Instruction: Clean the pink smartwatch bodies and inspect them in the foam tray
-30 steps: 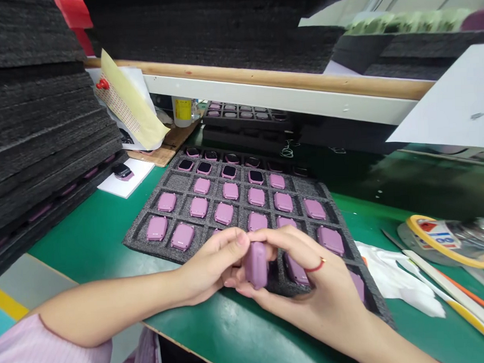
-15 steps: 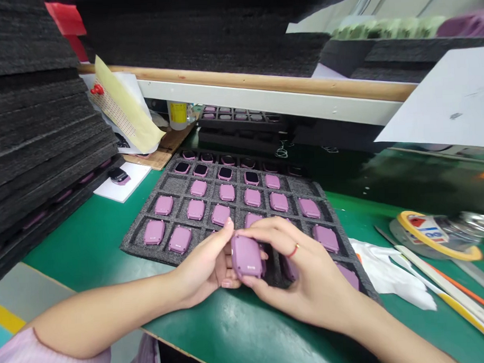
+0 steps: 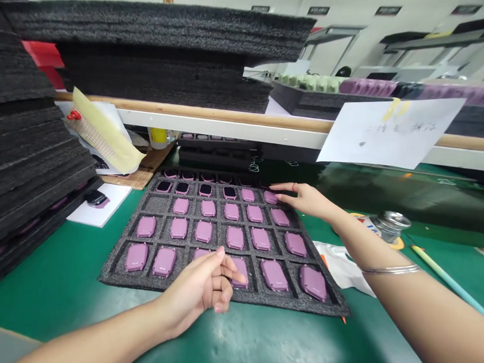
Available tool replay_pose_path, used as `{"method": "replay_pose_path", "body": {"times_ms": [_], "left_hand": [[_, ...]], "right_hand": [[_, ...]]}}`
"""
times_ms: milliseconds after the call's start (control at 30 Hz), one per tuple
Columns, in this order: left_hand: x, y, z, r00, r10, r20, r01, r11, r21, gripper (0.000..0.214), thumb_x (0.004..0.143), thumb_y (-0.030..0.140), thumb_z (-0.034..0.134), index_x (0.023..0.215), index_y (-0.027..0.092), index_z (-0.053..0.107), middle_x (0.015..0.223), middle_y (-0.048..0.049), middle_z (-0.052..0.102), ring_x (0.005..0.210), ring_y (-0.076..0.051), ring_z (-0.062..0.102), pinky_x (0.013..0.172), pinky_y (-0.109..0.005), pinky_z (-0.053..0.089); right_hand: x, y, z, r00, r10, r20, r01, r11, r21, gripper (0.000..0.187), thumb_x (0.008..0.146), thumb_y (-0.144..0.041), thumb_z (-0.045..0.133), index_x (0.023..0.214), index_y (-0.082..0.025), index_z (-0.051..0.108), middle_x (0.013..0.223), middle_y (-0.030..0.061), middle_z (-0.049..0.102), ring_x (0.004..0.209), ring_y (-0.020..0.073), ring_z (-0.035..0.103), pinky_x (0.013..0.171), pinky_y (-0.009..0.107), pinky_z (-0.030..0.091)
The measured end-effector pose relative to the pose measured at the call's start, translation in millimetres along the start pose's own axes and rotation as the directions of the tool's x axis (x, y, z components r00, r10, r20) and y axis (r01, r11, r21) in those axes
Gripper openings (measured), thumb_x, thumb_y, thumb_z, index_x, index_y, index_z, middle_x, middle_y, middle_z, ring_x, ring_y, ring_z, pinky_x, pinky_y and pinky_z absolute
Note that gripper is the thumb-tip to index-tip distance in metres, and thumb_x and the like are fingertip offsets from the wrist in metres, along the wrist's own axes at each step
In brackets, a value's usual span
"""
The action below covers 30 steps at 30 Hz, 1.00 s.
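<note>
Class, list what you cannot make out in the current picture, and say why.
Head view:
Front-row purple case, third from left: partly hidden by the left hand.
Purple case farther back, at right: partly covered by the right hand.
Jar: partly hidden by the right forearm.
White sheet: writing too blurred to read.
Wall signs: too small to read.

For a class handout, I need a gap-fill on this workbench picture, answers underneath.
The foam tray lies on a ____ tabletop.
At the tray's near edge is the person's ____ hand.
A silver bracelet circles the ____ forearm.
The watch beside the tray rests on a ____ card.
Missing words: green; left; white; right order is green, left, right, white.
</note>
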State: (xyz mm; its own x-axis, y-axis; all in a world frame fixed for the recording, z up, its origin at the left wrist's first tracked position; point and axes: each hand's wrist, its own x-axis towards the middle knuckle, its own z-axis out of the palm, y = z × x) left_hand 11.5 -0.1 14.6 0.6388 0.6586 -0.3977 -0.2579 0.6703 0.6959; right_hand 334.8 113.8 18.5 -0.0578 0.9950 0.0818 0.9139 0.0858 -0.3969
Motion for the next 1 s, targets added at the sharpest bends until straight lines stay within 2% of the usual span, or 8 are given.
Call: {"method": "replay_pose_path", "body": {"times_ms": [133, 267, 367, 467, 600, 700, 833, 1000], "left_hand": [[0.9, -1.1, -0.4, 1.0, 0.009, 0.029, -0.01, 0.999, 0.032, 0.045, 0.083, 0.058, 0.07, 0.083, 0.016, 0.056, 0.085, -0.0052, 0.068, 0.049, -0.005, 0.046, 0.046, -0.02, 0.029], [1.0, -0.9, -1.8, 0.999, 0.007, 0.032, -0.008, 0.999, 0.034, 0.046, 0.082, 0.059, 0.071, 0.084, 0.015, 0.057, 0.084, -0.0056, 0.068, 0.049, -0.005, 0.046, 0.046, -0.021, 0.029], [0.4, -0.1, -1.3, 1.0, 0.0, 0.015, -0.001, 0.999, 0.045, 0.046, 0.081, 0.058, 0.072, 0.082, 0.015, 0.057, 0.082, -0.0054, 0.067, 0.049, -0.005, 0.046, 0.046, -0.021, 0.028], [0.2, -0.3, -0.5, 1.0, -0.005, 0.01, 0.005, 0.997, 0.077, 0.046, 0.08, 0.058, 0.072, 0.08, 0.015, 0.055, 0.083, -0.0057, 0.068, 0.047, -0.005, 0.045, 0.046, -0.022, 0.029], [1.1, -2.4, -1.5, 1.0, -0.006, 0.019, 0.004, 0.995, 0.1, 0.049, 0.078, 0.061, 0.071, 0.08, 0.015, 0.056, 0.085, -0.0065, 0.069, 0.046, -0.005, 0.046, 0.046, -0.022, 0.03], [1.9, -2.1, -1.5, 1.0, -0.012, 0.014, 0.01, 0.994, 0.108, 0.051, 0.075, 0.063, 0.073, 0.079, 0.016, 0.055, 0.083, -0.0063, 0.069, 0.047, -0.006, 0.047, 0.046, -0.023, 0.03], [2.3, 0.4, 0.7, 1.0, 0.005, -0.001, -0.005, 0.991, 0.13, 0.052, 0.07, 0.062, 0.076, 0.079, 0.017, 0.053, 0.082, -0.0061, 0.069, 0.046, -0.005, 0.045, 0.046, -0.023, 0.03], [2.8, -0.5, 3.5, 0.996, 0.089, 0.013, -0.088, 0.941, 0.327, 0.053, 0.072, 0.067, 0.069, 0.078, 0.019, 0.048, 0.078, -0.0053, 0.068, 0.047, -0.006, 0.044, 0.044, -0.022, 0.031]], "right_hand": [[15.7, -44.3, 11.4, 0.992, -0.113, 0.064, 0.114, 0.993, -0.018, 0.029, 0.1, -0.034, 0.059, 0.123, -0.017, 0.065, 0.126, 0.0091, 0.068, 0.115, 0.0232, 0.066, 0.102, 0.049, 0.052], [45.5, -87.3, 31.3, 0.955, -0.228, 0.192, 0.246, 0.966, -0.078, 0.032, 0.097, -0.034, 0.064, 0.124, -0.018, 0.063, 0.131, 0.0096, 0.064, 0.117, 0.0247, 0.063, 0.099, 0.049, 0.053], [67.2, -101.6, 35.2, 0.931, -0.217, 0.294, 0.269, 0.952, -0.147, 0.032, 0.097, -0.035, 0.063, 0.124, -0.018, 0.062, 0.129, 0.0095, 0.064, 0.111, 0.0234, 0.065, 0.095, 0.046, 0.056], [81.2, -110.5, 29.5, 0.918, -0.172, 0.358, 0.263, 0.939, -0.221, 0.031, 0.097, -0.035, 0.063, 0.123, -0.018, 0.063, 0.124, 0.0088, 0.065, 0.106, 0.0217, 0.066, 0.091, 0.043, 0.057], [88.8, -132.6, 27.4, 0.909, -0.199, 0.366, 0.3, 0.923, -0.243, 0.033, 0.097, -0.036, 0.063, 0.125, -0.018, 0.061, 0.126, 0.0091, 0.064, 0.107, 0.0222, 0.066, 0.091, 0.044, 0.057], [92.2, -152.6, 37.7, 0.898, -0.236, 0.371, 0.337, 0.912, -0.235, 0.036, 0.097, -0.036, 0.063, 0.129, -0.018, 0.06, 0.129, 0.0097, 0.063, 0.109, 0.0232, 0.065, 0.092, 0.045, 0.057], [99.8, -170.8, 46.7, 0.891, -0.2, 0.408, 0.333, 0.899, -0.285, 0.034, 0.097, -0.036, 0.063, 0.126, -0.018, 0.061, 0.125, 0.0091, 0.064, 0.106, 0.0221, 0.066, 0.089, 0.043, 0.058], [110.8, -193.7, 41.8, 0.866, -0.265, 0.425, 0.407, 0.866, -0.29, 0.033, 0.097, -0.037, 0.063, 0.125, -0.019, 0.062, 0.126, 0.0089, 0.064, 0.108, 0.0228, 0.066, 0.092, 0.044, 0.057]]}}
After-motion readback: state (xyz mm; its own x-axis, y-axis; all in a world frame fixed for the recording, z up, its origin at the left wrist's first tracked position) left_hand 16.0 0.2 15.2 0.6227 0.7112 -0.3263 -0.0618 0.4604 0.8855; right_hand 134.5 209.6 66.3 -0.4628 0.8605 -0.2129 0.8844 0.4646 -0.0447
